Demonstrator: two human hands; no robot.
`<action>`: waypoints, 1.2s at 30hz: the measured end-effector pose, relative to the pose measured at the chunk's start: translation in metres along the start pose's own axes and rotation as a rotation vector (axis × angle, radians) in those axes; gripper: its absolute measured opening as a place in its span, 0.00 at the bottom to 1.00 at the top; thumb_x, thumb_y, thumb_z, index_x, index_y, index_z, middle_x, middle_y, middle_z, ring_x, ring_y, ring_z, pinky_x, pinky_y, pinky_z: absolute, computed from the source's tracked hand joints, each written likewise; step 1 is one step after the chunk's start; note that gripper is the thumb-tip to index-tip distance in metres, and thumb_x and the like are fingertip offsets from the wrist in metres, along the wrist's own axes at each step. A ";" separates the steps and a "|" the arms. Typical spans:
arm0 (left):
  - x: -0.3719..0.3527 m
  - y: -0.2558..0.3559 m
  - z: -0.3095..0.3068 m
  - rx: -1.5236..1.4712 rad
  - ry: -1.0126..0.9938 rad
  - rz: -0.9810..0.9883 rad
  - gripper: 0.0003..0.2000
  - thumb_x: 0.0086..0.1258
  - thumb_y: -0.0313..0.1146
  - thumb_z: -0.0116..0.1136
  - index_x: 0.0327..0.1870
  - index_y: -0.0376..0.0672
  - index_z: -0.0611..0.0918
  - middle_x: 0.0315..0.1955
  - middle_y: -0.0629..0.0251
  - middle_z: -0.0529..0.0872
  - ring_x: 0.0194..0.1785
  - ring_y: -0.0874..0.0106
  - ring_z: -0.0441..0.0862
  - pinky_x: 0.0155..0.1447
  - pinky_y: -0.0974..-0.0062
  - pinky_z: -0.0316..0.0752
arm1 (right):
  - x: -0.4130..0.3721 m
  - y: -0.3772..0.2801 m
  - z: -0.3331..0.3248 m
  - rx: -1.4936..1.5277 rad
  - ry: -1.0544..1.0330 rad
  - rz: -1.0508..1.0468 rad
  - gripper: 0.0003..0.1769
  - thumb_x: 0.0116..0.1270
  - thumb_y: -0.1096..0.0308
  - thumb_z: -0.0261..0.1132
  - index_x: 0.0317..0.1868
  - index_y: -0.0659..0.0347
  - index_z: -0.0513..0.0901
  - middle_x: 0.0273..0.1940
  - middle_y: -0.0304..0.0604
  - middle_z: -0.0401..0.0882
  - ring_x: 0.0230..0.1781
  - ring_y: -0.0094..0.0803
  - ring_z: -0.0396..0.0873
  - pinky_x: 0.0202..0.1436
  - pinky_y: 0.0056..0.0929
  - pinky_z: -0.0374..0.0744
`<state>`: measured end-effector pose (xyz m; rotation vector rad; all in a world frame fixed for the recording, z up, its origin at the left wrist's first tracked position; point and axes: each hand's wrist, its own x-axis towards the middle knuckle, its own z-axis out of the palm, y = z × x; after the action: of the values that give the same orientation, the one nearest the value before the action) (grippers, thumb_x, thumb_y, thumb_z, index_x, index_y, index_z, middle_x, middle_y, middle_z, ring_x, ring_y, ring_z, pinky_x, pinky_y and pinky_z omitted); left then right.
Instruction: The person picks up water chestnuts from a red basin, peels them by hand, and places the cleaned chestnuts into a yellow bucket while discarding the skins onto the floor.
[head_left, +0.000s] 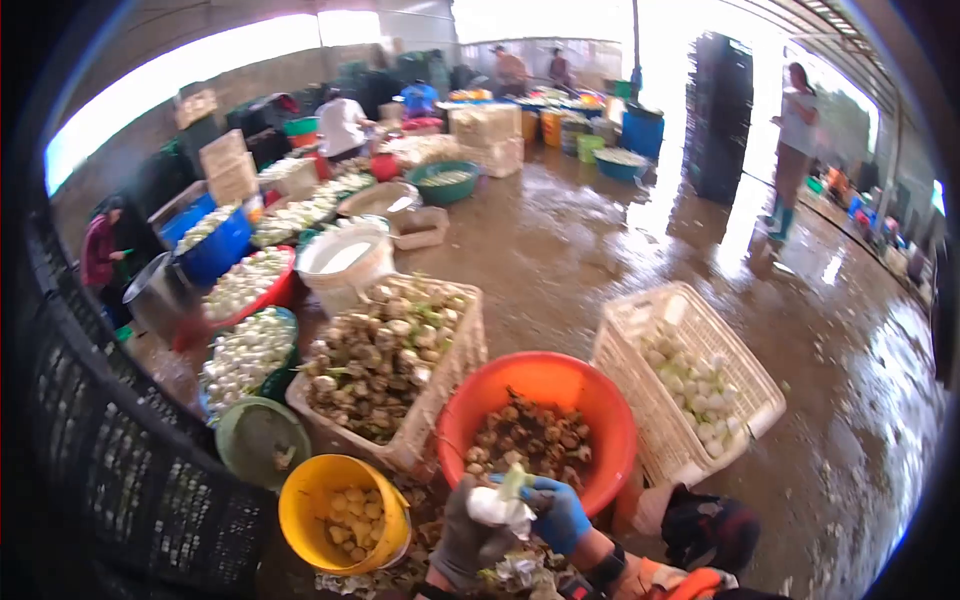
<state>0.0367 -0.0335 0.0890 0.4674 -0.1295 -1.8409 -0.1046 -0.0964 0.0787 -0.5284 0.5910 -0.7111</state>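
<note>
Fingers [546, 494] on both hands pinching one white bulb [488, 508], right by the near edge of the orange tub [608, 415].
So the grey-gloved left hand [468, 540] is curled round the bulb's side, while the blue-gloved right hand [563, 517] grips near its green stem [515, 482]. Tub's got a pile of brownish bulbs [530, 440] in it. Yellow bucket [300, 512] with pale ones sits to the left, plus a heaped crate [440, 402] behind it; another crate [735, 362] on the right holds cleaner white bulbs [695, 390].

orange basin [605, 430], yellow bucket [300, 500] left of it, cream crate [628, 410] right; below it, grey left glove [462, 535], blue right glove [562, 515], white bulb [490, 507].
</note>
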 end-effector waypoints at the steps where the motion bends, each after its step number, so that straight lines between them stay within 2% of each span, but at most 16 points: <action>1: 0.000 -0.001 0.007 0.080 0.032 0.010 0.40 0.67 0.69 0.39 0.54 0.33 0.77 0.32 0.58 0.84 0.31 0.68 0.84 0.28 0.76 0.79 | -0.004 0.000 -0.002 -0.162 -0.020 -0.101 0.13 0.67 0.73 0.64 0.50 0.71 0.82 0.42 0.40 0.84 0.40 0.24 0.80 0.46 0.24 0.79; 5: 0.004 -0.005 0.013 0.550 0.452 0.295 0.35 0.73 0.61 0.40 0.60 0.33 0.73 0.47 0.55 0.83 0.43 0.64 0.85 0.45 0.69 0.84 | -0.007 -0.015 -0.004 -0.347 0.218 -0.232 0.12 0.64 0.77 0.66 0.49 0.69 0.83 0.41 0.37 0.84 0.40 0.20 0.79 0.46 0.21 0.78; 6: 0.003 -0.008 -0.004 0.401 0.484 0.294 0.30 0.75 0.55 0.42 0.63 0.35 0.70 0.47 0.60 0.83 0.45 0.67 0.85 0.49 0.69 0.84 | -0.015 -0.020 0.002 -0.259 0.236 -0.238 0.13 0.64 0.78 0.67 0.49 0.69 0.84 0.42 0.38 0.85 0.39 0.20 0.79 0.45 0.21 0.79; 7: 0.000 -0.021 0.008 0.682 0.327 0.583 0.27 0.76 0.48 0.47 0.66 0.36 0.67 0.48 0.59 0.83 0.47 0.68 0.84 0.48 0.73 0.81 | -0.018 -0.015 -0.001 -0.362 0.203 -0.298 0.12 0.64 0.77 0.67 0.48 0.69 0.83 0.43 0.40 0.85 0.40 0.24 0.80 0.45 0.21 0.80; 9: -0.007 -0.023 0.031 0.738 0.376 0.221 0.22 0.72 0.35 0.54 0.64 0.38 0.71 0.44 0.64 0.82 0.46 0.73 0.80 0.47 0.77 0.75 | -0.023 0.006 0.000 -0.443 0.148 -0.300 0.12 0.65 0.75 0.67 0.48 0.69 0.83 0.43 0.42 0.85 0.40 0.27 0.82 0.45 0.21 0.80; 12: 0.006 -0.019 -0.019 1.393 0.304 0.851 0.18 0.67 0.30 0.63 0.56 0.37 0.78 0.41 0.66 0.82 0.39 0.77 0.80 0.39 0.81 0.77 | -0.021 0.029 -0.006 -0.065 0.097 -0.021 0.14 0.65 0.76 0.65 0.51 0.69 0.80 0.43 0.42 0.84 0.38 0.28 0.82 0.46 0.29 0.81; 14: 0.003 -0.015 0.003 0.577 0.352 0.562 0.15 0.76 0.36 0.49 0.53 0.34 0.80 0.47 0.57 0.84 0.48 0.67 0.83 0.50 0.75 0.78 | -0.014 0.009 -0.011 0.086 0.125 -0.046 0.14 0.67 0.73 0.62 0.51 0.69 0.78 0.43 0.45 0.83 0.37 0.33 0.83 0.46 0.30 0.82; 15: -0.005 -0.007 0.010 1.492 0.322 0.940 0.17 0.79 0.36 0.45 0.57 0.31 0.76 0.52 0.55 0.82 0.50 0.64 0.83 0.52 0.72 0.80 | -0.010 -0.009 -0.020 0.165 0.107 -0.079 0.14 0.67 0.72 0.62 0.51 0.68 0.78 0.42 0.46 0.82 0.37 0.35 0.82 0.47 0.31 0.82; 16: -0.004 -0.011 -0.008 0.991 0.296 0.707 0.20 0.80 0.39 0.43 0.63 0.33 0.72 0.57 0.54 0.79 0.54 0.62 0.81 0.53 0.68 0.81 | -0.009 -0.026 -0.035 0.243 0.095 -0.113 0.13 0.68 0.70 0.61 0.50 0.68 0.78 0.41 0.46 0.82 0.37 0.37 0.82 0.48 0.32 0.82; 18: -0.005 -0.006 0.006 0.644 0.062 0.681 0.21 0.80 0.38 0.40 0.67 0.34 0.67 0.63 0.52 0.74 0.58 0.60 0.79 0.57 0.64 0.81 | -0.010 -0.047 -0.085 0.385 -0.365 -0.151 0.16 0.69 0.69 0.60 0.53 0.69 0.77 0.45 0.49 0.82 0.43 0.40 0.83 0.51 0.36 0.82; 20: -0.003 -0.004 0.014 0.457 0.112 0.625 0.21 0.78 0.29 0.43 0.68 0.31 0.65 0.64 0.50 0.72 0.63 0.59 0.74 0.59 0.64 0.79 | -0.035 -0.050 -0.072 -0.033 0.118 -0.244 0.19 0.70 0.68 0.60 0.57 0.71 0.75 0.50 0.52 0.81 0.48 0.42 0.82 0.56 0.38 0.81; 21: -0.002 -0.005 0.015 0.276 0.156 0.565 0.22 0.75 0.20 0.45 0.69 0.29 0.62 0.66 0.48 0.70 0.68 0.57 0.70 0.62 0.64 0.78 | -0.044 -0.044 -0.078 -0.216 0.106 -0.186 0.22 0.71 0.66 0.60 0.60 0.70 0.74 0.54 0.53 0.80 0.52 0.40 0.81 0.60 0.37 0.78; 24: 0.000 -0.010 0.014 0.485 0.119 0.639 0.20 0.79 0.29 0.40 0.68 0.30 0.65 0.65 0.49 0.70 0.64 0.57 0.74 0.68 0.59 0.71 | -0.056 -0.006 -0.093 -1.232 -0.060 0.125 0.29 0.72 0.56 0.61 0.67 0.66 0.70 0.58 0.45 0.78 0.54 0.30 0.78 0.57 0.28 0.76; 27: 0.004 -0.009 -0.001 1.070 0.022 0.821 0.21 0.81 0.28 0.34 0.70 0.29 0.60 0.67 0.51 0.69 0.69 0.59 0.69 0.71 0.68 0.67 | -0.042 -0.023 -0.045 -0.910 -0.089 -0.055 0.31 0.74 0.55 0.59 0.69 0.67 0.66 0.61 0.43 0.75 0.55 0.28 0.75 0.55 0.27 0.76; 32: 0.003 -0.010 0.009 1.011 0.023 0.655 0.22 0.81 0.34 0.35 0.71 0.33 0.63 0.68 0.51 0.69 0.70 0.60 0.67 0.72 0.66 0.64 | -0.007 -0.023 -0.014 -0.413 -0.106 0.085 0.24 0.68 0.60 0.64 0.58 0.68 0.75 0.49 0.45 0.79 0.44 0.27 0.78 0.41 0.26 0.78; 36: 0.001 0.005 0.006 -0.167 -0.064 0.420 0.28 0.78 0.55 0.36 0.70 0.46 0.69 0.68 0.61 0.70 0.73 0.61 0.63 0.73 0.50 0.58 | -0.027 -0.027 -0.017 0.072 -0.334 0.085 0.11 0.65 0.66 0.66 0.40 0.66 0.78 0.30 0.44 0.78 0.29 0.30 0.77 0.31 0.28 0.76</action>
<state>0.0390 -0.0370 0.0959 0.2419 -0.1068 -1.4397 -0.1439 -0.0986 0.0922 -0.5377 0.2735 -0.5458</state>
